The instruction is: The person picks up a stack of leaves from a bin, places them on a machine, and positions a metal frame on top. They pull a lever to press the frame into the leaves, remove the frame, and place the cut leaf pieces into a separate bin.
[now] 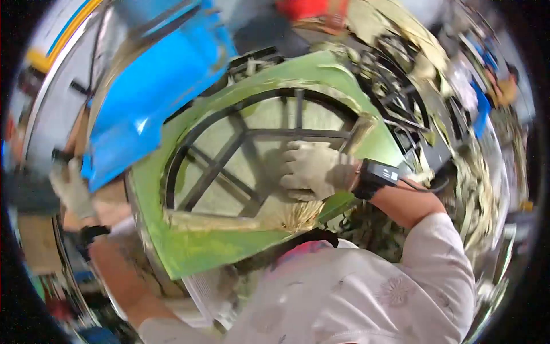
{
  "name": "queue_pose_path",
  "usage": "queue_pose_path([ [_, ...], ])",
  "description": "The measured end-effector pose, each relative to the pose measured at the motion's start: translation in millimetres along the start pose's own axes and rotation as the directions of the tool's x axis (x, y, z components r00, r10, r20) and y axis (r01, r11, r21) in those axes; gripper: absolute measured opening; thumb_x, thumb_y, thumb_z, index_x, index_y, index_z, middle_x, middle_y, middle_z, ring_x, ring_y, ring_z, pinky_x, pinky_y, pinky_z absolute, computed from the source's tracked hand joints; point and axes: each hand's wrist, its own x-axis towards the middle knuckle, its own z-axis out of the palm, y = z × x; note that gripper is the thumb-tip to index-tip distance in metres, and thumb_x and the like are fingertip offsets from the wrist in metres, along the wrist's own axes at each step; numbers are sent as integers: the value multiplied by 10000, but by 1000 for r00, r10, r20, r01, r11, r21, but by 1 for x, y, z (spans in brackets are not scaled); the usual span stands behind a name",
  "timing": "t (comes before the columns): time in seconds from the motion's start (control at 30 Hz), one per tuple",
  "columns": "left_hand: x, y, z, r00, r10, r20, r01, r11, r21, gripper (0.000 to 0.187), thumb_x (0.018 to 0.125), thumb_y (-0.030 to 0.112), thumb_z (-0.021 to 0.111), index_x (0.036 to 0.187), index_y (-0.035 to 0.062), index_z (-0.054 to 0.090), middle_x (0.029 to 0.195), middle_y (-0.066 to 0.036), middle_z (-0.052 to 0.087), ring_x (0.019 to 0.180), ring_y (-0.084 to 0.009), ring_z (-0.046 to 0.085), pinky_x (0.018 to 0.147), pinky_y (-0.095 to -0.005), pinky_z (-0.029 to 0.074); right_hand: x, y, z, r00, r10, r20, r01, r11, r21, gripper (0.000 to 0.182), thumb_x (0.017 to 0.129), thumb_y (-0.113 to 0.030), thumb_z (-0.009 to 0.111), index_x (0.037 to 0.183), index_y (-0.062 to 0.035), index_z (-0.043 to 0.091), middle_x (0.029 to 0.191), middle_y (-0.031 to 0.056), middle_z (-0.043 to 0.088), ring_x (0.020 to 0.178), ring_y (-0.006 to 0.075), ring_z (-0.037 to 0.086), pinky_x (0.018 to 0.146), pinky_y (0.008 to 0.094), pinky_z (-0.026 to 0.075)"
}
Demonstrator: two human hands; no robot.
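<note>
My right hand [312, 169], in a pale work glove, rests on a dark fan-shaped frame [215, 166] with curved rim and radiating bars. Its fingers are bent and pressed together over the bars, which they partly hide. The frame lies on a light green sheet [189, 252], with tan, pleated-looking material [303, 217] at its lower corner. Off to the left, clear of the sheet, is my gloved left hand [74, 186], blurred by motion. A small dark object [62, 155] shows at its fingertips; whether it is gripped cannot be made out.
A bright blue curved sheet [154, 97] stands at upper left, close to the green sheet. Crumpled tan strips and dark frame pieces [401, 103] are heaped at right. Something red [315, 8] sits at the top. A person [507, 89] shows at far right.
</note>
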Motion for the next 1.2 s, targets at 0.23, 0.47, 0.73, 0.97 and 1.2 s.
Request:
queue_pose_path([
  [0.23, 166, -80, 16, 975, 4, 221, -43, 984, 175, 553, 968, 403, 640, 1351, 5, 608, 1361, -198, 597, 1264, -300, 550, 1073, -366, 420, -5, 3, 7, 997, -29, 68, 27, 999, 37, 267, 809, -355, 700, 917, -112, 691, 957, 79, 679, 1033, 306, 620, 939, 447, 474],
  [0.47, 145, -61, -5, 926, -167, 337, 162, 986, 44, 490, 960, 358, 643, 1291, -3, 655, 1216, -120, 676, 1059, -241, 630, 922, -369, 495, -6, 3, 10, 999, -43, 26, 42, 997, 62, 243, 813, -342, 684, 856, -104, 669, 919, 85, 662, 995, 305, 624, 917, 444, 474],
  [0.73, 2, 45, -44, 996, 72, -52, -41, 894, 447, 464, 923, 420, 661, 1020, -29, 733, 946, -189, 736, 818, -265, 647, 801, -398, 504, -5, 5, 7, 989, -127, -74, 133, 987, 90, 266, 862, -357, 699, 928, -101, 674, 972, 115, 664, 971, 374, 608, 896, 484, 479],
  [0.97, -156, 172, -79, 987, -80, -137, 100, 984, 145, 350, 997, 300, 615, 1022, -30, 730, 963, -114, 731, 891, -189, 659, 773, -334, 509, -4, -1, -11, 989, 47, -141, -10, 969, 248, 238, 858, -291, 712, 959, -79, 677, 1012, 133, 648, 1012, 359, 608, 874, 471, 498],
  [1.2, -182, 190, -85, 858, 498, -128, -475, 862, 177, 374, 968, 212, 590, 1248, -35, 600, 1153, -201, 668, 941, -312, 658, 824, -383, 536, 26, -66, -75, 879, 176, -443, 190, 722, 665, 448, 943, -361, 643, 1187, 12, 608, 1121, 134, 632, 1002, 268, 618, 896, 383, 496],
])
